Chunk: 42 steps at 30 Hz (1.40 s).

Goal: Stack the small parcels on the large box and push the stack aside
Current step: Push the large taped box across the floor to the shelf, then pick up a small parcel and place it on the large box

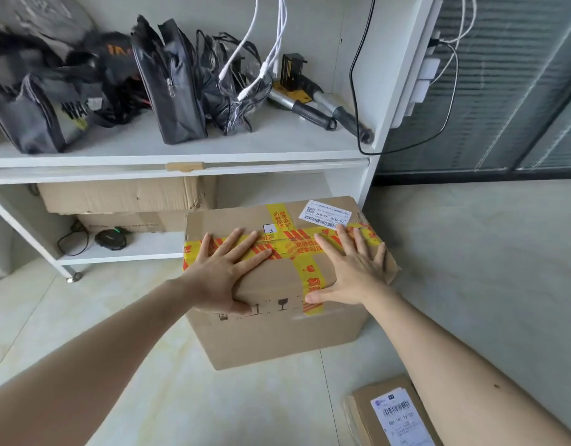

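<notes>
A large cardboard box [277, 333] with yellow and red tape and a white shipping label stands on the pale floor in front of the shelf unit. My left hand [223, 272] lies flat on the left part of its top, fingers spread, thumb hooked over the near edge. My right hand [351, 268] rests flat on the right part of the top, fingers apart, thumb along the near edge. A small brown parcel [390, 413] with a white barcode label lies on the floor at the lower right, partly hidden under my right forearm. Nothing lies on top of the large box.
A white shelf unit [181, 156] stands right behind the box, its upper shelf holding black bags, cables and tools. Cardboard boxes [117, 197] and a black device [110, 239] sit on the lower shelf. A dark blind-covered wall [502, 107] is at right.
</notes>
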Available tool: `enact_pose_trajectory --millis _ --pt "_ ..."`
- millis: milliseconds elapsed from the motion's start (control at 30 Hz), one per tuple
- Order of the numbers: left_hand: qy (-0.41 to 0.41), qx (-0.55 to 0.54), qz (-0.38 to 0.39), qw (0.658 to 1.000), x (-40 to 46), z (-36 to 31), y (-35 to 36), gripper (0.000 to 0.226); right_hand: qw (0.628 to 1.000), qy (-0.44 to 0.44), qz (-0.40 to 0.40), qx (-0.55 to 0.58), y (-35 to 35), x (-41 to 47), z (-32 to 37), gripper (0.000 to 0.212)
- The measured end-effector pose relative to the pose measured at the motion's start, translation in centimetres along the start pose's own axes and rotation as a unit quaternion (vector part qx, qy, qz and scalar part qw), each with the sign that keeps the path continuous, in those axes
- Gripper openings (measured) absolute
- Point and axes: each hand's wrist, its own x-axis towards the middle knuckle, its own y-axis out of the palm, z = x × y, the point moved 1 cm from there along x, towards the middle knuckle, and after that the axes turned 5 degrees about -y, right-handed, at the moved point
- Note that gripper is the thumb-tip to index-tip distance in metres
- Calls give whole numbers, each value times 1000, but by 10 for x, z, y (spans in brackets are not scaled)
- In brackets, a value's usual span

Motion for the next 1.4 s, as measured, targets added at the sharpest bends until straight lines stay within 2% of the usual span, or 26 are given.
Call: enact_pose_trajectory --millis 400,700,767,833,900,1000,1067,1100,1167,1267,1333,1400 --pt "15 19 0 1000 11 15 -1 115 999 41 5 12 -2 -3 15 130" --pt "-74 12 14 997 -2 -9 0 109 1000 -18 -2 10 3 -37 18 123" --pt "-102 8 -22 995 -13 -22 6 102 998 -45 -32 2 12 -58 20 118" --pt "-127 -24 -95 987 -30 -40 15 93 996 -66 -59 6 21 -78 21 113" --pt "-138 -71 -168 973 -52 -66 24 90 994 -76 -80 15 29 -95 22 108" --pt "-150 -186 -206 949 -91 -121 44 93 989 -92 -111 17 43 -117 24 98" --pt "-211 -323 -171 907 -120 -164 62 94 988 -114 -105 16 58 -133 29 88" --pt "-262 -400 -136 868 -134 -185 72 96 989 -122 -79 20 68 -140 32 82" --pt "-385 -530 -34 755 -159 -226 94 101 992 -111 32 54 93 -156 38 71" --pt "-548 -606 116 564 -191 -274 122 110 961 -47 248 114 132 -181 44 72" --pt "-611 -616 184 461 -207 -293 135 114 936 -9 327 127 153 -196 45 76" --pt "-651 -622 213 380 -216 -302 144 119 923 18 364 122 169 -208 47 80"
